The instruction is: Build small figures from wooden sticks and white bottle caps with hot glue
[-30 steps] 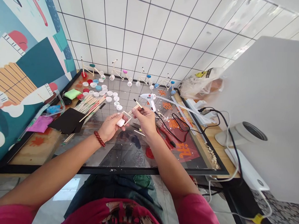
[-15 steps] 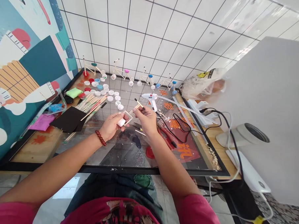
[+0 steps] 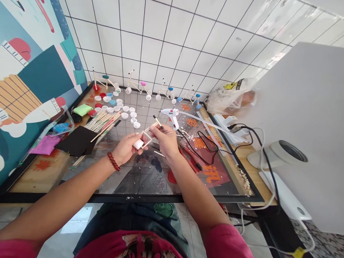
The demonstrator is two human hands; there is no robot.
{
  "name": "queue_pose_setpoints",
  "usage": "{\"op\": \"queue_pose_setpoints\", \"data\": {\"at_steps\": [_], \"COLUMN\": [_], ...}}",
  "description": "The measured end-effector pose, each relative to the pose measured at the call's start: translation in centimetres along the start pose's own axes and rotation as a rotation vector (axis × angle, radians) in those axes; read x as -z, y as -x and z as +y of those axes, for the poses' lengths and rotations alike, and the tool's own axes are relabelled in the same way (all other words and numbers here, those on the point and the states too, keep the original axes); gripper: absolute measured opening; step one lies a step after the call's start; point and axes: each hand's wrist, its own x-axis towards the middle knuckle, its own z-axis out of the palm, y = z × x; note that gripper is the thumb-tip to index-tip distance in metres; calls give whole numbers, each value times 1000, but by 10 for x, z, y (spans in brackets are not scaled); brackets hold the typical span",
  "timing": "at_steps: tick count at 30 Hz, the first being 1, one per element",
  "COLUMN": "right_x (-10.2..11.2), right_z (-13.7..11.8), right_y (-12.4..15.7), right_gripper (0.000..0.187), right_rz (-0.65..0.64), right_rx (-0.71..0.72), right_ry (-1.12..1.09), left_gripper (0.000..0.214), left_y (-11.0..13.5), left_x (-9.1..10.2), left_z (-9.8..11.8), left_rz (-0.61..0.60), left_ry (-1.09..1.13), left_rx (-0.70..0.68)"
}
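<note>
My left hand (image 3: 128, 147) is closed on a small stick frame (image 3: 147, 139) with a white bottle cap (image 3: 138, 144) at its near end. Thumb and fingers of my right hand (image 3: 166, 139) pinch a wooden stick piece (image 3: 157, 121) with dark ends, close against the far end of that frame. Whether the two pieces touch is hidden by my fingers. Just beyond my right hand lies a white hot glue gun (image 3: 170, 116). Under my hands, a short loose stick (image 3: 159, 153) rests on the glass tabletop (image 3: 101, 183).
Several little stick bicycles (image 3: 164, 93) stand along the back edge. Bottle caps (image 3: 119, 106), a pile of sticks (image 3: 104, 123) and black sheets (image 3: 78, 140) lie left. Right are red-handled pliers (image 3: 189, 158), a black cable (image 3: 207, 145) and a white roll (image 3: 279, 154).
My view has shifted slightly. Both hands still hold the pieces in nearly the same place, and the stick in my right hand has tilted a little.
</note>
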Motion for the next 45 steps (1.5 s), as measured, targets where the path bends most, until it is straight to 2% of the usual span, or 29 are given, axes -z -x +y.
{"op": "queue_pose_setpoints", "data": {"at_steps": [11, 22, 31, 45], "right_x": [1, 2, -1, -2], "right_z": [-6, -2, -3, -5], "right_y": [-1, 1, 2, 2], "right_gripper": [29, 24, 27, 26], "right_rz": [108, 51, 25, 13], "right_rx": [-45, 17, 44, 3], "right_ry": [-16, 7, 41, 20], "left_gripper": [30, 30, 29, 29], "left_y": [1, 1, 1, 1], "left_x": [-1, -2, -1, 0], "left_z": [2, 1, 1, 0], "left_rz": [11, 3, 0, 8], "left_ry": [17, -10, -10, 14], "left_rx": [-59, -69, -65, -53]}}
